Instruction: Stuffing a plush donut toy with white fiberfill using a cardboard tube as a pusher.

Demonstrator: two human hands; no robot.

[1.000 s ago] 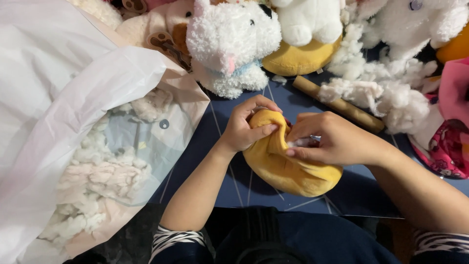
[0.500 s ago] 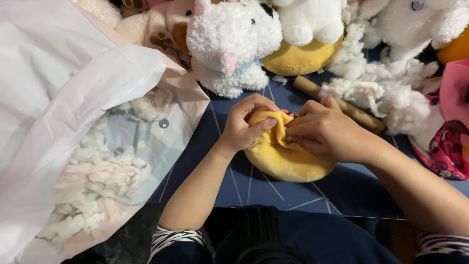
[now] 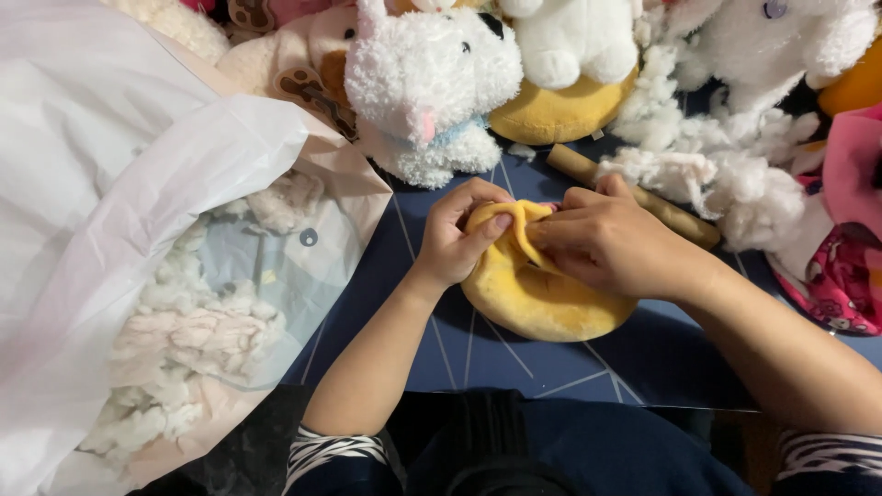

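A round yellow plush cushion (image 3: 537, 298) lies on the dark blue mat (image 3: 588, 367) in the middle. My left hand (image 3: 459, 234) pinches the cushion's upper left edge, holding a fold of the yellow fabric with thumb and fingers. My right hand (image 3: 611, 243) presses down on the cushion's upper right part, its fingers closed on the same fold at the opening. The opening itself is hidden under my fingers.
A large white plastic bag (image 3: 110, 184) of white stuffing (image 3: 193, 340) fills the left. A white plush dog (image 3: 427, 83) sits behind the cushion, with another yellow cushion (image 3: 560, 110). Loose stuffing (image 3: 707, 170), a wooden stick (image 3: 643, 197) and pink fabric (image 3: 850, 276) lie to the right.
The cushion has flattened and settled onto the mat. My right hand has moved over its top edge and both hands have closed tighter on the fold.
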